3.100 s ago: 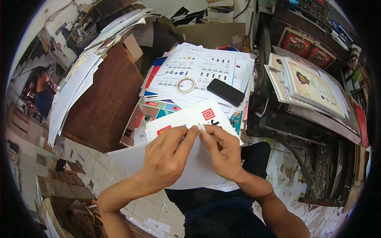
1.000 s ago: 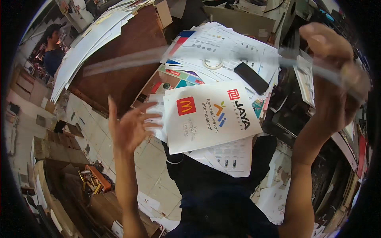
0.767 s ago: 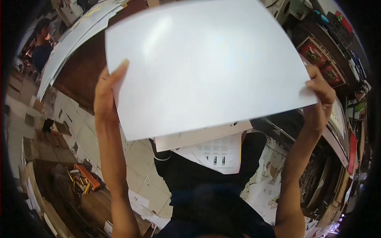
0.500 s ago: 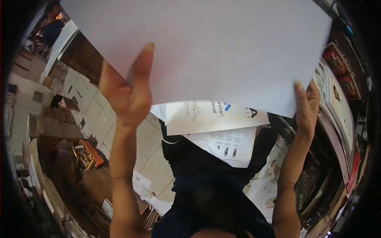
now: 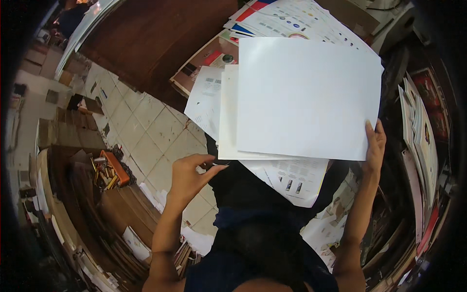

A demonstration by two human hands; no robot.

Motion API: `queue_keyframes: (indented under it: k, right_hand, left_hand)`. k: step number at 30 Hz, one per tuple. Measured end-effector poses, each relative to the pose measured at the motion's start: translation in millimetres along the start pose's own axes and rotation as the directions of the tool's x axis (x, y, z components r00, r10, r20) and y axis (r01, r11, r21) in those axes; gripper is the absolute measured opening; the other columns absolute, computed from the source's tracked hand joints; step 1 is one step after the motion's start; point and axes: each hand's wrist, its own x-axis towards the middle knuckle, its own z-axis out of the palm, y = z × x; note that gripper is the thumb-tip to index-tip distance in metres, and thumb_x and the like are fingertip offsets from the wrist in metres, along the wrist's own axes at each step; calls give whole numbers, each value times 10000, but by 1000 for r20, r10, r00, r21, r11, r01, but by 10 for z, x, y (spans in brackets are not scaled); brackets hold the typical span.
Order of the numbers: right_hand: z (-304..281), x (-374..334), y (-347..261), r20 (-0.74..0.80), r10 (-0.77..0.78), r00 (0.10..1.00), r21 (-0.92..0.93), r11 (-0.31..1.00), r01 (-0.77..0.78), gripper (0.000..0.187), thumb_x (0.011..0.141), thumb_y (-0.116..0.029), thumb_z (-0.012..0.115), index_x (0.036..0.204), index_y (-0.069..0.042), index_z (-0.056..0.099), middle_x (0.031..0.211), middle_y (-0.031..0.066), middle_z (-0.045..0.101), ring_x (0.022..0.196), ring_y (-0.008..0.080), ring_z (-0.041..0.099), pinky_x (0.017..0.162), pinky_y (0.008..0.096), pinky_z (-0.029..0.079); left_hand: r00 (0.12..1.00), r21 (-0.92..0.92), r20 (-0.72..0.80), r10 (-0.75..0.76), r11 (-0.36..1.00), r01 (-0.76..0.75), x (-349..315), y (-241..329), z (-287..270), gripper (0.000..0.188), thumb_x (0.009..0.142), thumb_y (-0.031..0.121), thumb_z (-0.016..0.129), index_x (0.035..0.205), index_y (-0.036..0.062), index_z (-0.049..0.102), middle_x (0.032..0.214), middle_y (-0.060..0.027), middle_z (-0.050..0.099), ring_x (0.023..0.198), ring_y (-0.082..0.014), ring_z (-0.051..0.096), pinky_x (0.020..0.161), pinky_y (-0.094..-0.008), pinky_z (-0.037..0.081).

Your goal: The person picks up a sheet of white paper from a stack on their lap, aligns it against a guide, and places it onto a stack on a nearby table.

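A large blank white sheet [image 5: 306, 97] lies over my lap on top of other papers. My right hand [image 5: 374, 148] grips its lower right edge, thumb on top and fingers beneath. My left hand [image 5: 192, 176] is off the sheet, its thumb and fingers apart with nothing visible between them. It is just below the lower left corner of an off-white sheet [image 5: 228, 117] that shows under the blank one. Printed papers [image 5: 292, 180] stick out below, and another printed sheet [image 5: 204, 100] shows at the left. How many layers lie underneath is hidden.
A fanned stack of printed sheets [image 5: 301, 19] lies beyond, beside a brown wooden surface [image 5: 160, 39]. To the left, an orange box [image 5: 114, 168] holds pencils or similar sticks. Boards and papers [image 5: 418, 131] stand at the right. Scraps lie on the tiled floor [image 5: 146, 121].
The white sheet has come down from a raised position onto the papers. My left hand has let go of it and moved down towards me; my right hand still holds its edge.
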Motion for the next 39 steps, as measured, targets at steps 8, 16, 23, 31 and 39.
queue_keyframes:
  k: [8,16,23,31,39]
  right_hand:
    - [183,-1,13,67,129,989,66,989,-133,261,944,-156,623,1122,28,573,963,110,692,777,122,674,707,241,546]
    - [243,22,118,69,150,986,35,988,-153,324,941,-139,624,1197,46,554,996,126,698,795,127,684,720,252,551]
    - [298,-1,112,64,171,983,16,985,-173,370,941,-143,624,1238,59,535,1000,143,701,800,139,692,725,257,554]
    - [309,-9,120,58,162,985,-24,987,-161,381,943,-156,622,1235,73,531,983,161,703,770,146,696,698,257,556]
    - [359,-30,113,43,146,988,-48,988,-144,379,938,-161,627,1218,79,538,933,169,708,718,146,696,656,259,553]
  left_hand:
    - [996,70,77,36,997,-41,-26,118,83,183,746,157,836,783,11,732,692,-90,699,586,-144,644,532,-247,471]
    - [997,-37,-76,13,999,-16,-6,41,144,214,744,203,832,761,34,701,637,-66,655,524,-181,616,508,-283,462]
    - [999,20,-47,-6,1000,7,-15,106,93,164,768,184,807,787,44,725,651,-73,660,512,-185,600,487,-292,437]
    - [1000,19,-19,8,1000,-8,2,129,70,140,786,178,790,813,50,740,667,-93,671,487,-195,579,476,-295,422]
    - [995,73,90,30,997,-37,74,180,-17,119,796,124,783,815,16,736,704,-90,708,583,-137,654,535,-260,486]
